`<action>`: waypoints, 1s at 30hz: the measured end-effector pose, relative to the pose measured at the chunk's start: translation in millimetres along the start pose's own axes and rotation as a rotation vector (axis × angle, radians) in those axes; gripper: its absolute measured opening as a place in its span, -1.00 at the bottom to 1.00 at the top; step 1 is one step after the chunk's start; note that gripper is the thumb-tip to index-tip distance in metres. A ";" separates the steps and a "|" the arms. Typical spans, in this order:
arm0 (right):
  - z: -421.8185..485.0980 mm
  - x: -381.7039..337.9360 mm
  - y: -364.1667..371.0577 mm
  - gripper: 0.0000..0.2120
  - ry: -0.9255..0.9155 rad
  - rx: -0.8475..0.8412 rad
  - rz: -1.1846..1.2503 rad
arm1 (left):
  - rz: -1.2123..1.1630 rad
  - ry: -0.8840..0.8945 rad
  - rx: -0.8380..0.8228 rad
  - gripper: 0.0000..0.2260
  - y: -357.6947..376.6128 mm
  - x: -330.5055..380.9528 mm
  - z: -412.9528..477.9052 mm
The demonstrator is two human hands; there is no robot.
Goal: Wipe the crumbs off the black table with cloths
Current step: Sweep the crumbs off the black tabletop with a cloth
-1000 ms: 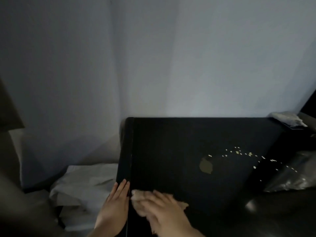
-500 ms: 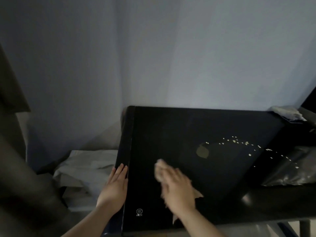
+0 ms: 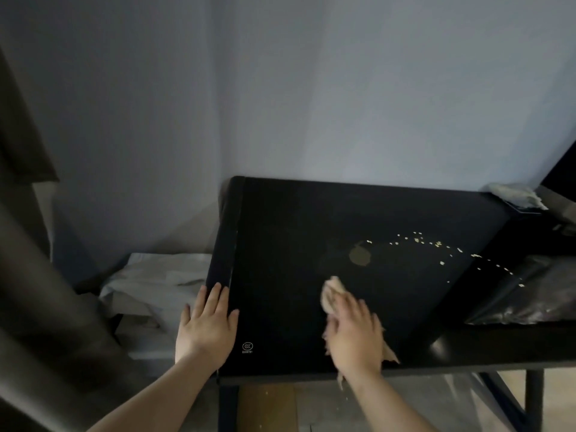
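Now my right hand (image 3: 353, 335) lies on the beige cloth (image 3: 333, 294) well in from the left edge of the black table (image 3: 280, 244), whereas a second ago it was pressed up beside my left hand at that near corner. It has travelled to the right and farther onto the top. Its fingers lie close together, flat over the cloth and pressing it to the surface; the cloth bunches out ahead of my fingertips and trails off past my wrist at the table's near edge. My left hand (image 3: 207, 325) has stayed on the left rim, palm down, fingers straight and slightly spread, with the thumb reaching onto the top near a small printed mark (image 3: 247, 347). Beyond the cloth a dull smear (image 3: 360, 256) shows, apart from it, and the crumbs (image 3: 436, 243) curve away from there toward the right edge in the same arc as before. A second, white cloth (image 3: 516, 194) lies at the far right corner.
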State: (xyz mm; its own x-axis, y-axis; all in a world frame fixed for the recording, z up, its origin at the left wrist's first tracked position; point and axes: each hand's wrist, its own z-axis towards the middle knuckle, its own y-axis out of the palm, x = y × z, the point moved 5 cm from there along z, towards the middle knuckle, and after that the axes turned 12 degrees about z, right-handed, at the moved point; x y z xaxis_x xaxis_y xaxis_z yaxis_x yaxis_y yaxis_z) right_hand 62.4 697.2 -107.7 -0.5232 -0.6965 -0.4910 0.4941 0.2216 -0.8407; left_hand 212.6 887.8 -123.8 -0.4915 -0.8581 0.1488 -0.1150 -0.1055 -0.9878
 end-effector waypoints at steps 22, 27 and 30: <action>-29.1 -53.3 10.1 -0.61 -0.445 -0.523 0.220 | -0.121 0.047 0.001 -0.58 -11.7 -17.7 -33.8; -40.2 -64.7 16.8 -0.69 -0.237 -0.064 0.089 | 0.104 0.165 -0.030 -0.54 -9.6 46.5 -23.2; -28.1 -33.2 8.1 -0.66 -0.419 -0.095 0.019 | 0.131 0.208 -0.057 -0.54 -1.6 74.9 -10.3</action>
State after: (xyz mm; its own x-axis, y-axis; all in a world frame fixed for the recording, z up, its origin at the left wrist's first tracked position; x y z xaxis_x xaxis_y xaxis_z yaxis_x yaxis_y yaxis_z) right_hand 64.2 741.3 -104.6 -0.1773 -0.9045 -0.3878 0.4244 0.2853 -0.8593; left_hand 167.1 828.9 -110.6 -0.6714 -0.7404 0.0319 -0.0840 0.0333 -0.9959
